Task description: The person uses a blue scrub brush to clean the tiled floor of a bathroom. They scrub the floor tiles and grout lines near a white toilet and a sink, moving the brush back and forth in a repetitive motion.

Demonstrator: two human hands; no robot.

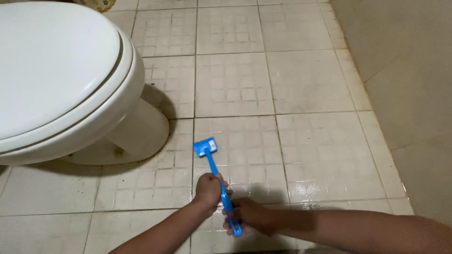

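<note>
scrubbing is being done with a blue brush (210,157), its head being pressed on the wet tiled floor (306,155) just right of the toilet base (136,136). the handle is being grasped by the left hand (208,189) midway and by the right hand (249,215) at the end, both clenched. judgement: the head is best being kept flat, with strokes being run along the grout lines.

Brush handle (226,195) mid-section hidden by fingers (213,184); toilet (61,80) cropped — left edge.
</note>
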